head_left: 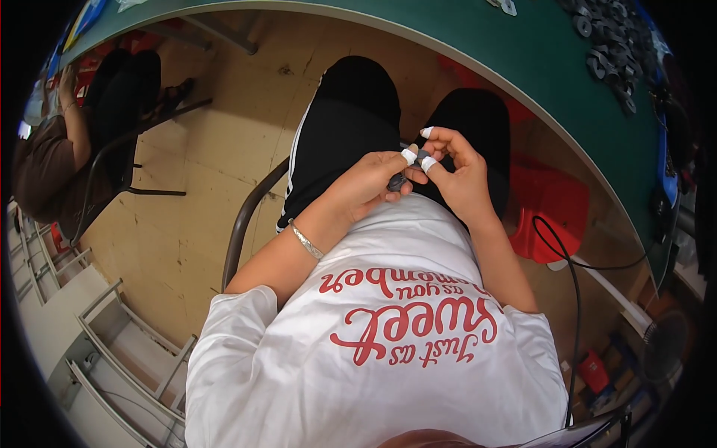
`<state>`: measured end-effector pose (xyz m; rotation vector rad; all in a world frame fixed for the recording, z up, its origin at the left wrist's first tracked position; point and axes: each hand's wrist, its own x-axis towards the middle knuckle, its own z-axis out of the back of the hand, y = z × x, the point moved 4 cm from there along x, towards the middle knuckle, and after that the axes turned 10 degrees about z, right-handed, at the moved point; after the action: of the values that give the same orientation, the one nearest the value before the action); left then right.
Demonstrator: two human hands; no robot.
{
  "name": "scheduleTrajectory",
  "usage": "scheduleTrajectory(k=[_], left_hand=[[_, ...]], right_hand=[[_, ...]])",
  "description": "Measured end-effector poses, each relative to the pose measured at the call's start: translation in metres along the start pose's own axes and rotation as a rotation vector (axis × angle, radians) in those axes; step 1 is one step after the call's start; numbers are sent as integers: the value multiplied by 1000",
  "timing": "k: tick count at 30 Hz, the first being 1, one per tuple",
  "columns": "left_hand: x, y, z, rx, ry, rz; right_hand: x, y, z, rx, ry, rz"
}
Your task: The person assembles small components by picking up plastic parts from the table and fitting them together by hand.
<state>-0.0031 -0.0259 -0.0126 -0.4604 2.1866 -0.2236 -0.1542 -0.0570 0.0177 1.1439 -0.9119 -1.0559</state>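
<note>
My two hands meet above my lap, with white tape wrapped on several fingertips. My left hand (pixel 373 179) is closed, its fingers curled around a small dark rounded part (pixel 396 182). Between the two thumbs sits a small grey piece (pixel 423 155), which both hands appear to touch. My right hand (pixel 459 168) pinches at that piece with thumb and fingers, while its index finger is raised and bent. The fingers partly hide both pieces, so their exact kind cannot be made out.
A green table (pixel 448 16) curves across the front and right, bearing a heap of small dark parts (pixel 609 52). Under its right side stands a red plastic stool (pixel 553 213), near a black cable (pixel 576 313). Another person (pixel 56 160) sits at the left. White metal frames (pixel 127 336) stand behind.
</note>
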Motion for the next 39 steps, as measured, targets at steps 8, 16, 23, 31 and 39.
scheduleTrajectory(k=[8,16,23,31,39], left_hand=[[-20,-21,-15,652,-349,-768],[-37,-29,-30,997,-447,-1181],[-42,-32,-28,1023,-469,-1165],[-112,-116,-69,1275,-485,-1698],[-196,-278,-69,702,-830,-1513]], right_hand=[[-3,3,7,544,-51,-301],[-3,12,3,680,-19,-276],[-1,18,-2,747,-37,-399],[16,103,19,340,-117,247],[85,148,76,-238,-389,461]])
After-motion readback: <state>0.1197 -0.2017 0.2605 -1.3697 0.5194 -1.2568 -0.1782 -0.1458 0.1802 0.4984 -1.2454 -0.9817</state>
